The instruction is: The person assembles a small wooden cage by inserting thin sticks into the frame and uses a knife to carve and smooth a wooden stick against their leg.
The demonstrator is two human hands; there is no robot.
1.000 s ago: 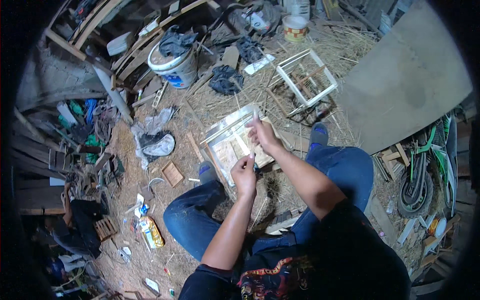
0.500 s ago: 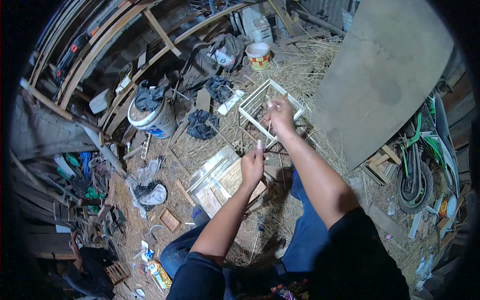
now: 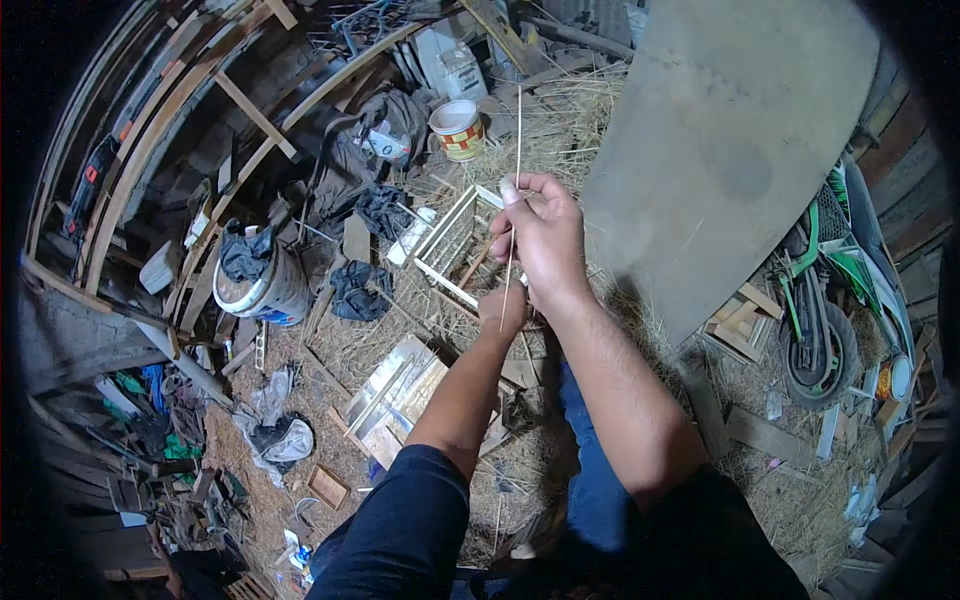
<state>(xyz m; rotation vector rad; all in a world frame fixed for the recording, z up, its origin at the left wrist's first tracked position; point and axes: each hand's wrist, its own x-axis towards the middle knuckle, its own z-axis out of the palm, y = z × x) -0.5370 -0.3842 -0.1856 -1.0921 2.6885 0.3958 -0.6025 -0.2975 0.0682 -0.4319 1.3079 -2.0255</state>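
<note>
My right hand [image 3: 548, 240] pinches a thin, pale wooden stick [image 3: 519, 130] between thumb and fingers. The stick stands nearly upright in the picture, and its lower end crosses in front of my left hand [image 3: 503, 308]. That hand is closed near the close corner of a pale wooden frame [image 3: 446, 284]; its fingertips are hidden, so what it grips cannot be made out. The open, box-shaped frame rests on the straw-covered ground beyond my left hand, partly behind my right hand.
A panel with wooden pieces [image 3: 405, 375] lies close by on the left. Behind stand a checkered bucket [image 3: 460, 140] and a white bucket [image 3: 290, 296] with dark cloth. A large flat board [image 3: 720, 150] leans at right, beside a green motorbike [image 3: 815, 330]. Another person [image 3: 190, 565] is at lower left.
My right hand has risen with the stick, which now shows at full length. The left hand has moved forward to the frame's near side. My view has shifted to the right.
</note>
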